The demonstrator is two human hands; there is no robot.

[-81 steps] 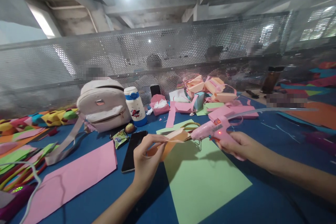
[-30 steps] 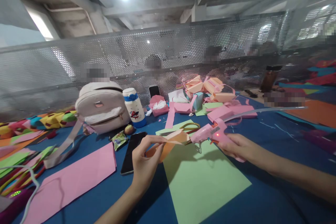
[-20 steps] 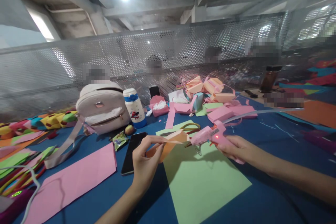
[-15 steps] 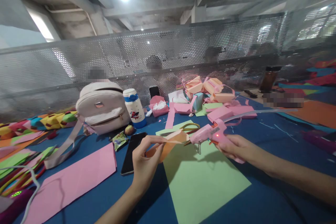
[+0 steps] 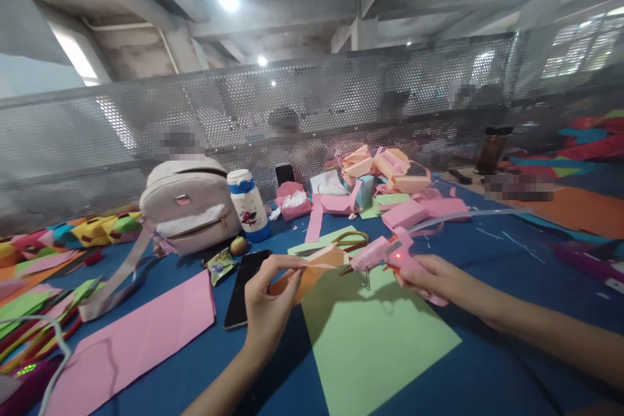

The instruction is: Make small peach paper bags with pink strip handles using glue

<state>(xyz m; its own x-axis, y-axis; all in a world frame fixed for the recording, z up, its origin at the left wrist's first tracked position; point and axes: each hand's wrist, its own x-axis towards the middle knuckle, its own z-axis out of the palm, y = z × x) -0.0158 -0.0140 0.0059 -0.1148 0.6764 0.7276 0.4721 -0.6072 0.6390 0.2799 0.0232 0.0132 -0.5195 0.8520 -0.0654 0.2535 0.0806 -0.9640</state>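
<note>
Between the thumb and fingers of my left hand point(image 5: 273, 296) is a folded piece of orange paper point(image 5: 314, 273), its folded edge turned up. My right hand point(image 5: 426, 279) is wrapped round the handle of a pink hot glue gun point(image 5: 385, 253), which has a small red light lit and a clear glue stick point(image 5: 468, 216) out of its back. The gun's nozzle points left, close to the paper's right end; whether they touch I cannot tell. Beneath both lies a light green sheet point(image 5: 375, 344). Scissors with yellowish handles point(image 5: 351, 239) rest on the sheet's far end.
A black phone point(image 5: 248, 289), a snack packet point(image 5: 221, 266), a white bottle point(image 5: 248, 205) and a pale backpack point(image 5: 192, 208) stand or lie at left. Pink sheets point(image 5: 141, 338) lie nearer. Folded paper pieces point(image 5: 390, 169) are heaped at the back, before a perforated metal screen point(image 5: 234, 104).
The camera view has shifted slightly. Both hands keep their grips, and the glue gun's nozzle stays close to the orange paper's right end.
</note>
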